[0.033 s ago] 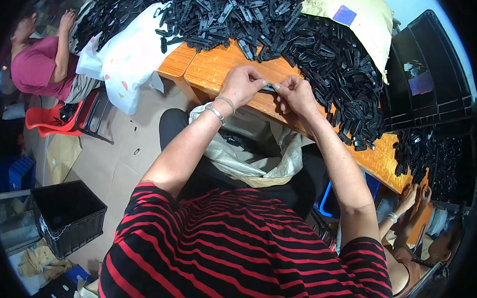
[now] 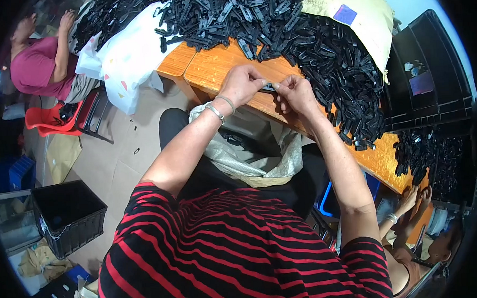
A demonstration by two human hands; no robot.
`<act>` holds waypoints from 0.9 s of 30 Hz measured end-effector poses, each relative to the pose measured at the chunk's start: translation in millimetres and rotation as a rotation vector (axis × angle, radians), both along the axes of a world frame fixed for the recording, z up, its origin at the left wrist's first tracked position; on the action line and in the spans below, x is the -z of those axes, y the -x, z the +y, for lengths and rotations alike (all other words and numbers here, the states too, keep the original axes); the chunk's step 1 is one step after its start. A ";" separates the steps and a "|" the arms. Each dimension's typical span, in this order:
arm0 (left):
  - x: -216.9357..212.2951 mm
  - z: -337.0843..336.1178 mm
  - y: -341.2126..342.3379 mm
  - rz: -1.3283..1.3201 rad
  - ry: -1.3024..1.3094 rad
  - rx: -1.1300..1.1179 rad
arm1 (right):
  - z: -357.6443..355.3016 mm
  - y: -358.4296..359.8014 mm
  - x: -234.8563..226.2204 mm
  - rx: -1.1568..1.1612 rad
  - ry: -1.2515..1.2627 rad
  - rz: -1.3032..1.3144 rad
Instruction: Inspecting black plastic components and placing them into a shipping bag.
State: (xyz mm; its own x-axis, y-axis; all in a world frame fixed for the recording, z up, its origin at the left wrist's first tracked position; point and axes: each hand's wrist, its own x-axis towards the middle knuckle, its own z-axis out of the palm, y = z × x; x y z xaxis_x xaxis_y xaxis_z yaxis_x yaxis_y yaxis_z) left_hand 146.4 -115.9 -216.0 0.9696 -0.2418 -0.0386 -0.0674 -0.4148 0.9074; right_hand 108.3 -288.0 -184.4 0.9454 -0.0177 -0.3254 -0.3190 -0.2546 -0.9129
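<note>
Over the near edge of the wooden table (image 2: 208, 75), both my hands pinch a small, narrow black plastic piece (image 2: 269, 87). My left hand (image 2: 241, 86) is closed on its left end, thumb and forefinger together. On its right end my right hand (image 2: 298, 94) is closed, with fingertips curled. Most of the piece is covered by the fingers, so its exact kind cannot be made out. Just beyond my hands lies a large heap of similar black plastic pieces (image 2: 227, 19). An open woven sack (image 2: 282, 169) rests on my lap below, with a few dark pieces inside.
A pale sack (image 2: 360, 16) lies on the heap at the back right, beside a black crate (image 2: 421, 72). White plastic sheeting (image 2: 131, 58) hangs off the table. Co-workers sit at far left and lower right. A red chair (image 2: 51, 119) and black bin (image 2: 71, 217) stand left.
</note>
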 end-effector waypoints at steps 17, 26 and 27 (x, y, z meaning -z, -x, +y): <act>-14.5 14.8 9.1 -0.135 -0.362 0.135 | -5.3 -1.7 3.2 -0.321 0.295 0.076; -24.3 -0.8 -19.9 -0.518 -0.302 -0.025 | -0.9 -18.5 -18.4 -0.240 0.818 -0.563; -23.8 -7.4 -24.7 -0.564 -0.349 -0.037 | 0.8 -31.1 -10.6 -0.194 0.904 -0.709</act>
State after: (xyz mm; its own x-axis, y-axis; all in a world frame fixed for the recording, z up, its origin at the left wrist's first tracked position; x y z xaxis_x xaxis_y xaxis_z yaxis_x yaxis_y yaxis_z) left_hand 171.1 -123.4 -192.2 0.8717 -0.2730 0.4070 -0.4724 -0.6892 0.5495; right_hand 139.4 -287.2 -173.8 0.9226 0.1923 0.3345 0.3063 -0.8922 -0.3320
